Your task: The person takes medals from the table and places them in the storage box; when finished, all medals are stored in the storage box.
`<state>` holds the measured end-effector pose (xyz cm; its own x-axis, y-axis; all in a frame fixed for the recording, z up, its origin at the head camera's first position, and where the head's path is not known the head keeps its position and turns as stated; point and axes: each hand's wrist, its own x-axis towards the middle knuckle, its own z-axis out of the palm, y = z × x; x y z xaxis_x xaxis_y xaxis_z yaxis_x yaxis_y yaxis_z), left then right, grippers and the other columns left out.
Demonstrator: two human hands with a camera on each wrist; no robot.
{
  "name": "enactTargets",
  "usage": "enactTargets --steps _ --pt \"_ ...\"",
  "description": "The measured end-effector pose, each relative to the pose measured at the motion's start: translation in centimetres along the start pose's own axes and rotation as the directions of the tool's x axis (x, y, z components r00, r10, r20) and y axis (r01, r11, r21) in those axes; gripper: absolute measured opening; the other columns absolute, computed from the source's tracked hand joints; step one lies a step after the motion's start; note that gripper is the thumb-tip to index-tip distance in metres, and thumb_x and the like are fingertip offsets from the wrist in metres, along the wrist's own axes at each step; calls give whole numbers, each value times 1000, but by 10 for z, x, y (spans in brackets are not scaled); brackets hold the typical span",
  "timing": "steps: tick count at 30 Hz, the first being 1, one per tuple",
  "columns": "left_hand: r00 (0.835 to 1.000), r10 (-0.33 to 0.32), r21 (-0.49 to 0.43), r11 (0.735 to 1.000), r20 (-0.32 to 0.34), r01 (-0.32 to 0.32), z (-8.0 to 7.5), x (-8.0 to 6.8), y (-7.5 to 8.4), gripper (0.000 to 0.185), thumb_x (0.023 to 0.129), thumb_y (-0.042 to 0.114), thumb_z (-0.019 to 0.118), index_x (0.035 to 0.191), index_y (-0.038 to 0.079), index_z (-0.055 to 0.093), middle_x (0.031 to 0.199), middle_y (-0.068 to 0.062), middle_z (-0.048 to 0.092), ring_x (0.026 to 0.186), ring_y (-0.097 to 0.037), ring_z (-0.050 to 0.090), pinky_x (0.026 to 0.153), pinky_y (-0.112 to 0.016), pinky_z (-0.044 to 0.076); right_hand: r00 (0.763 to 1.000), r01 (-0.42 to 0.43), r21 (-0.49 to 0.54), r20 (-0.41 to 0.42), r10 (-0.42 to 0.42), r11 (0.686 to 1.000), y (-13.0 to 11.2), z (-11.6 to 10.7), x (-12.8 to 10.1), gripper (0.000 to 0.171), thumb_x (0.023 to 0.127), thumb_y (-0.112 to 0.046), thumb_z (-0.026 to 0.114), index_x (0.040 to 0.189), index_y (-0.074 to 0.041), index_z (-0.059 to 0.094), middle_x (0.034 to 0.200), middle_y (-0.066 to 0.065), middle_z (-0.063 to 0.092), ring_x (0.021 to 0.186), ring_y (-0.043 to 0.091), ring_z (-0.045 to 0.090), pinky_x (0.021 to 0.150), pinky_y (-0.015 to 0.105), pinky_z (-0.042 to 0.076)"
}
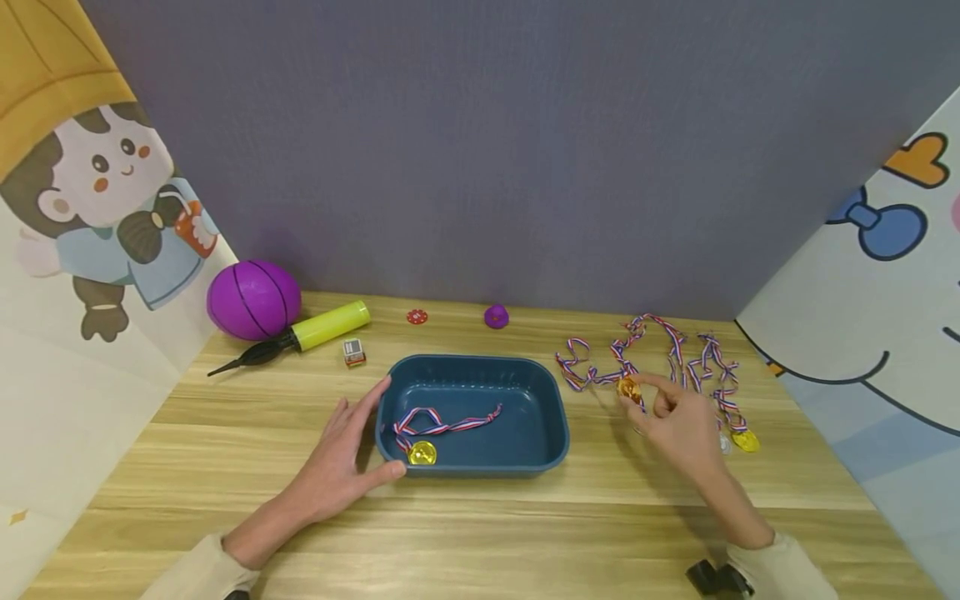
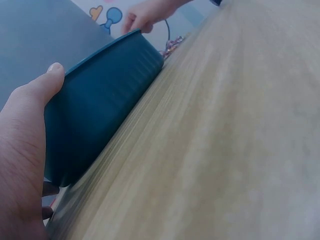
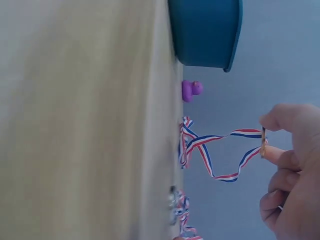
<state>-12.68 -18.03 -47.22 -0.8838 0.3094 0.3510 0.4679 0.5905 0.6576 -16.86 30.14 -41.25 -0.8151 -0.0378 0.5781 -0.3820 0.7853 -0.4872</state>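
Observation:
My left hand (image 1: 339,463) holds the left end of a dark blue plastic basin (image 1: 480,471), thumb at the front rim and fingers along the left side. Inside the basin lies a gold medal (image 1: 422,453) with a red, white and blue ribbon (image 1: 450,426). To the right of the basin, my right hand (image 1: 678,425) pinches another medal (image 1: 628,388), orange-gold, between thumb and index finger. In the right wrist view this medal is seen edge-on, raised off the table, its striped ribbon (image 3: 227,177) trailing down to the tabletop.
More striped ribbons (image 1: 705,362) lie behind and right of my right hand, with a yellow-gold medal (image 1: 746,441) and a silver medal (image 1: 724,443). At the back left are a purple ball (image 1: 253,300), a yellow pump (image 1: 330,326), a small stamp-like block (image 1: 354,352), a red chip (image 1: 417,317) and a purple duck (image 1: 497,316).

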Motion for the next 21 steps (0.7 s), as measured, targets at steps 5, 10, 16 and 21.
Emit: enactTargets --steps 5,10,16,21 --pt "1000 2 -4 1000 -3 -2 0 0 1 111 95 76 72 180 28 18 169 -22 50 156 -52 44 132 -77 9 999 16 24 -30 -15 1000 -6 -2 8 30 84 -9 94 112 -4 86 56 -10 36 52 -3 23 48 22 25" --pt "1000 -3 -3 1000 -1 3 0 -1 2 111 95 74 73 180 28 18 168 -22 50 156 -52 43 131 -78 10 999 -9 59 -44 12 998 -18 -9 18 29 85 -6 93 113 -3 85 57 -7 35 54 -1 22 52 23 28" --pt "1000 -5 -3 1000 2 5 0 0 1 111 95 70 76 180 28 18 169 -22 50 156 -52 43 131 -78 9 996 -54 109 -68 61 993 -30 -17 27 29 87 -4 92 115 -3 84 57 -5 35 53 -1 23 52 22 29" --pt "1000 2 -1 1000 -2 -2 -1 0 1 111 95 73 74 180 28 18 167 -23 51 155 -52 44 131 -78 10 991 -27 180 -123 49 983 -35 -23 32 31 85 1 92 115 -1 84 54 -7 33 51 -6 22 47 24 23"
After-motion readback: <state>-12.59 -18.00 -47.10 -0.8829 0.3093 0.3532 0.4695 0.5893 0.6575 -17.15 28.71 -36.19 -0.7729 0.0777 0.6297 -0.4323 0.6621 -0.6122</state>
